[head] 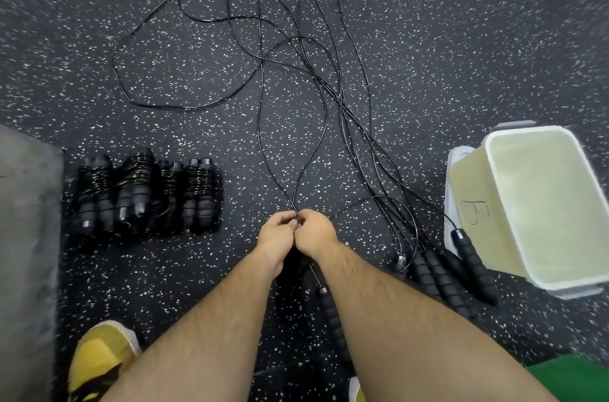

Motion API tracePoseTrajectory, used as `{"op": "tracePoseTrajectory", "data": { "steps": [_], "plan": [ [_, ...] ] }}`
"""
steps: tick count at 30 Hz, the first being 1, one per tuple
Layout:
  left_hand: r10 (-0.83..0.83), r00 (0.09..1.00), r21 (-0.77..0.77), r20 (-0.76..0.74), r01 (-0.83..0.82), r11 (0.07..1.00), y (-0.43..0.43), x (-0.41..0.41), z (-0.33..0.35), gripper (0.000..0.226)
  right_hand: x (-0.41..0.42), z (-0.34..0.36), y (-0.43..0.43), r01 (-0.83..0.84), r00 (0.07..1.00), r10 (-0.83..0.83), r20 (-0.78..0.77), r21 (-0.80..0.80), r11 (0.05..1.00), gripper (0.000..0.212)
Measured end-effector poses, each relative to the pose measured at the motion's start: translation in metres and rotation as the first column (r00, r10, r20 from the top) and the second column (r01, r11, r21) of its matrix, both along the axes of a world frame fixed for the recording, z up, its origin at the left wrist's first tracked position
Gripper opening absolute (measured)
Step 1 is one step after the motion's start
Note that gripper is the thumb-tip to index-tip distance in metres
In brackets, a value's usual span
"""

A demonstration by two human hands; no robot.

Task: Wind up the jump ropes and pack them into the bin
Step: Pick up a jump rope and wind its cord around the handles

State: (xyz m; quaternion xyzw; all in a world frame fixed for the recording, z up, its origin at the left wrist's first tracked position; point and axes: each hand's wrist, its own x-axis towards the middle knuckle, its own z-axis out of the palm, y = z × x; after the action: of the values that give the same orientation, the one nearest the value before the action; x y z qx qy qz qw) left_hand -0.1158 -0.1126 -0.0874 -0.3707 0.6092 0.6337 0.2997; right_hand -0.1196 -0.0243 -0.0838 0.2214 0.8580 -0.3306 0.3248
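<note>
Centre: your left hand [276, 234] and right hand [315, 230], knuckles touching, fingers curled, pinch a thin black jump-rope cord [295, 200]; its ribbed black foam handle [328, 306] lies under your right forearm. Middle left: four wound black rope bundles [145, 194]. Right: the translucent white plastic bin [543, 203], with unwound foam handles [468, 266] just beside it. Top: loose black cords [261, 78] trail away.

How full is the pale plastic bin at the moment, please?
Empty: the pale plastic bin shows only bare walls and floor inside.
</note>
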Motion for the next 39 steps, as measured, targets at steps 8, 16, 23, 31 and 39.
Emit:
{"op": "tracePoseTrajectory", "data": {
  "steps": [8, 16, 23, 31, 39],
  "plan": [
    [0.037, 0.999, 0.031, -0.001, -0.037, 0.999, -0.010, -0.004, -0.001, 0.011, -0.016, 0.010, 0.008, 0.054, 0.994, -0.031, 0.105, -0.222, 0.974, 0.014],
    [0.115, 0.989, -0.083, -0.095, -0.123, 0.989, -0.014, -0.014, 0.018, 0.021, -0.022, 0.032, 0.010, 0.165, 0.986, -0.167, 0.015, -0.254, 0.953, 0.016],
    [0.029, 0.997, -0.054, -0.070, -0.033, 0.998, -0.018, -0.007, 0.052, 0.022, -0.006, 0.062, -0.001, 0.139, 0.987, -0.156, -0.043, -0.273, 0.952, 0.018],
    [-0.044, 0.982, -0.041, -0.182, 0.037, 0.998, -0.042, 0.008, 0.123, 0.024, 0.007, 0.140, -0.006, 0.036, 0.997, -0.061, -0.051, -0.390, 0.920, 0.015],
    [-0.116, 0.946, -0.059, -0.302, 0.103, 0.993, -0.062, 0.022, 0.212, 0.023, 0.024, 0.229, -0.018, 0.083, 0.993, -0.111, -0.028, -0.492, 0.867, 0.010]
  ]
}}
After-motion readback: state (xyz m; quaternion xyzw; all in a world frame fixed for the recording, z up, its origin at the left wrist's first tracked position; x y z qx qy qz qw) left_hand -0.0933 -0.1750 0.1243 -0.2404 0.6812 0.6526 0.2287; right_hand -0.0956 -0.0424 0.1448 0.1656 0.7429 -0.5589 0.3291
